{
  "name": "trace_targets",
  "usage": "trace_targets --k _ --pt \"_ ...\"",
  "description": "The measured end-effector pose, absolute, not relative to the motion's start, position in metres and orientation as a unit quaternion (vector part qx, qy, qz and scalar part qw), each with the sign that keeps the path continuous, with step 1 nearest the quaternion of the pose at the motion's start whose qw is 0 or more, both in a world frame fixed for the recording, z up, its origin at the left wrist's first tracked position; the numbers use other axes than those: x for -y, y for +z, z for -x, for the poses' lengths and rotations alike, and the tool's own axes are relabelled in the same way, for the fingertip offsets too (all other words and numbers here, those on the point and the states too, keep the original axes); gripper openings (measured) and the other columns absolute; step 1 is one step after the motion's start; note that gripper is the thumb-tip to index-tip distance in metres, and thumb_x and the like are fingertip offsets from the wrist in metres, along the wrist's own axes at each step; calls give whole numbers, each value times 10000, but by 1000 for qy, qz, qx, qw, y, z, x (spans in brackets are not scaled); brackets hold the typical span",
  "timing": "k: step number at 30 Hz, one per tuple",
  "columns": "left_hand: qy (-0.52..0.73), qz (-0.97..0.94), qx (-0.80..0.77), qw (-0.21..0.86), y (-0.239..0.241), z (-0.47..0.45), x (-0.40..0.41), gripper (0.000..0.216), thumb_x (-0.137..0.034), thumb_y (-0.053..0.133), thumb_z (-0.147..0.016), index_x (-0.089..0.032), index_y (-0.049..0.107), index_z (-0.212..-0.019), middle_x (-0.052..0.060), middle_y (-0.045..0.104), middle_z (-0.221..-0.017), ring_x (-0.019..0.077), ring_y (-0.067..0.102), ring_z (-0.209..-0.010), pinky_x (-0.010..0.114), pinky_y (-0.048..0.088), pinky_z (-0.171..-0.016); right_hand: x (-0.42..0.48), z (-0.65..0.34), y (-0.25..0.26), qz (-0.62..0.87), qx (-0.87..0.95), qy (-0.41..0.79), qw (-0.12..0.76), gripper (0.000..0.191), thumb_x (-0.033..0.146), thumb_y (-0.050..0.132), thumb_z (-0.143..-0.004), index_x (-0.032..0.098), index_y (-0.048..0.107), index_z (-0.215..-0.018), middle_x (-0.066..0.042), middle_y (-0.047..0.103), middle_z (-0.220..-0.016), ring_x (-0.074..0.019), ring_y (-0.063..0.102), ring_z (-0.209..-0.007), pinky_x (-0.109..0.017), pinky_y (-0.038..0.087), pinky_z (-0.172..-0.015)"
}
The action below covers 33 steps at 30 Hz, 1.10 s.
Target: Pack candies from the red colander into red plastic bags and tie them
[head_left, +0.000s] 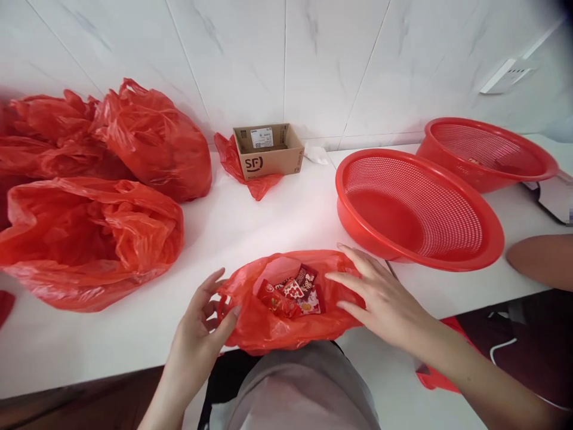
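A red plastic bag (286,334) lies with its mouth wide at the table's front edge, against my body. Several small wrapped snack packets (295,292) in red, pink and dark brown are inside it. My left hand (208,316) is at the bag's left end, with the handle loop between its curled fingers and thumb. On the right, my right hand (367,286) rests over the bag's rim, fingers spread and stretched out, touching the plastic without gripping it.
Filled red bags (152,143) and a gaping red bag (89,292) stand at the left. A small cardboard box (273,161) sits by the wall. Two red mesh baskets, the nearer basket (380,221) and the farther basket (487,143), are at right, near another person's arm (544,261).
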<state>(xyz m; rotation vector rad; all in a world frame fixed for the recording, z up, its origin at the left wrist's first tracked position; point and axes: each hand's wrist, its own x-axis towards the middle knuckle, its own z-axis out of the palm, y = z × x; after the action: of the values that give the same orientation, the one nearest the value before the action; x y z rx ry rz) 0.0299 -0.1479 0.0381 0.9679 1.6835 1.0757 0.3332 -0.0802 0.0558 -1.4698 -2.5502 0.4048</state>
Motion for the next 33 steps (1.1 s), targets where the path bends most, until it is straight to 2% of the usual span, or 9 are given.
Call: trace_targets --k 3,6,9,12,17,21,25,28,33 --pt "362 -410 -685 482 26 -25 154 423 -497 661 -796 -217 595 -1105 9 657 -853 136 612 -626 258 538 -579 84 -335 35 541 825 157 54 499 245 634 -812 287 593 -1308 -110 182 -1598 -361 363 -1386 -542 400 -1071" --pt "349 -441 -669 486 18 -28 154 309 -499 610 -837 -204 613 -932 -7 633 -769 137 598 -625 244 519 -577 78 -319 23 541 811 213 59 584 284 620 -843 360 478 -1405 -97 257 -1563 -323 461 -1314 -502 464 -1011" --pt "364 -513 -657 415 15 -41 146 371 -430 647 -827 -242 579 -1139 43 650 -1105 217 634 -994 333 538 -843 69 -291 21 514 824 229 76 615 335 652 -836 376 454 -1417 -95 284 -1545 -328 450 -1306 -489 485 -973" --pt "308 -645 -640 283 10 -55 135 573 -327 729 -757 -317 546 -1299 54 486 -1426 286 474 -1266 457 423 -1045 61 -270 22 491 838 226 72 560 320 703 -790 325 540 -1326 -96 299 -1535 -324 470 -1265 -462 504 -936" --pt "237 -724 -625 172 1 -50 119 330 -347 737 -744 -325 723 -1072 61 537 -1397 337 506 -1178 520 451 -976 48 -270 14 504 839 182 93 304 336 654 -837 260 602 -1126 -96 400 -1451 -288 525 -1145 -424 536 -826" --pt "225 -698 -652 191 4 -23 112 266 -415 688 -771 -326 749 -1014 54 577 -1354 327 529 -1183 495 448 -986 37 -279 1 545 817 151 111 186 318 582 -895 257 616 -1068 -85 531 -1306 -274 534 -1132 -416 517 -860" --pt "203 -669 -671 248 22 -4 112 290 -542 623 -795 -302 772 -860 48 650 -1257 305 588 -1114 429 486 -926 30 -280 -2 560 804 158 122 314 293 535 -914 243 570 -1222 -97 517 -1346 -278 520 -1195 -424 498 -928" --pt "235 -629 -695 255 41 5 117 338 -573 598 -802 -294 761 -905 41 666 -1228 263 637 -990 336 524 -796 32 -284 10 549 813 168 94 469 217 505 -893 245 488 -1361 -113 435 -1439 -295 489 -1262 -429 485 -950" --pt "372 -553 -700 258 66 23 135 312 -529 648 -793 -229 723 -839 26 705 -878 204 622 -829 272 494 -766 40 -309 48 522 821 230 -9 694 138 471 -843 333 332 -1495 -106 579 -1258 -269 658 -985 -391 521 -808"
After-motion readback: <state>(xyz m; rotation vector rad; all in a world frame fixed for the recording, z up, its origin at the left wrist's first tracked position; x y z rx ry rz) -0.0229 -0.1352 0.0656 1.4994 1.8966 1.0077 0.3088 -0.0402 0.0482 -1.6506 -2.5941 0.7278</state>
